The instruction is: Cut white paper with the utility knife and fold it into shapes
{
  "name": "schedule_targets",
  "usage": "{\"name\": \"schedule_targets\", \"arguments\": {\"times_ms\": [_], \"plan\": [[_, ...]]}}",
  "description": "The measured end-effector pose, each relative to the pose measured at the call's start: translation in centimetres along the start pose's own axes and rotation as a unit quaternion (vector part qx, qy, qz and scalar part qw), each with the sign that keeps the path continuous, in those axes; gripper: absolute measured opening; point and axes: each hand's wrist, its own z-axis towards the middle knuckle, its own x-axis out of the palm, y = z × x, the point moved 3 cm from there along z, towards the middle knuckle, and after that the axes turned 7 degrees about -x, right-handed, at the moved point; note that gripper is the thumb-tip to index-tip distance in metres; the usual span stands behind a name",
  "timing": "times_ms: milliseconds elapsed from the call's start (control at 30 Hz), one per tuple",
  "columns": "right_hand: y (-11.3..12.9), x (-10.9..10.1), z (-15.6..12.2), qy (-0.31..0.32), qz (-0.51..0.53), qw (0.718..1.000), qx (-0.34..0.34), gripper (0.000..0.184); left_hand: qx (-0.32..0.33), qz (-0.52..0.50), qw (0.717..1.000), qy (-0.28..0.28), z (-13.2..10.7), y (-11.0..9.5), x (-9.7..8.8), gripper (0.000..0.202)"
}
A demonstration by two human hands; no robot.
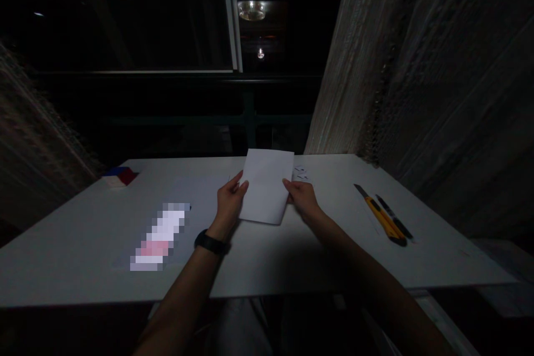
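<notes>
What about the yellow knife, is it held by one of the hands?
No: the knife lies on the table, apart from the left hand and the right hand, which both hold the paper.

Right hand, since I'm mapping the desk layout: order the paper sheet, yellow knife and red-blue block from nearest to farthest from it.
1. Paper sheet, held in the right hand, centre of the table.
2. Yellow knife, out to the right.
3. Red-blue block, far left corner.
</notes>
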Motion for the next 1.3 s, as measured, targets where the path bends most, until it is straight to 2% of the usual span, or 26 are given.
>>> {"name": "schedule_targets", "arguments": {"times_ms": [267, 600, 933, 1300], "plan": [[-0.2, 0.1, -0.2, -0.035, -0.021, 0.999, -0.023, 0.045, 0.070, 0.091, 0.992, -0.050, -0.1, -0.1, -0.1, 0.049], [0.3, 0.5, -0.6, -0.053, 0.053, 0.997, 0.015, 0.041, 0.061, 0.072, 0.993, -0.072, -0.4, -0.4, 0.0, 0.043], [-0.1, 0.9, -1.0, 0.011, 0.133, 0.984, 0.117, 0.032, 0.090, 0.074, 0.987, -0.111, -0.2, -0.4, -0.5, 0.037], [-0.2, 0.8, -1.0, 0.028, 0.153, 0.979, 0.134, 0.027, 0.090, 0.071, 0.987, -0.113, -0.3, -0.7, -0.4, 0.036]]}}
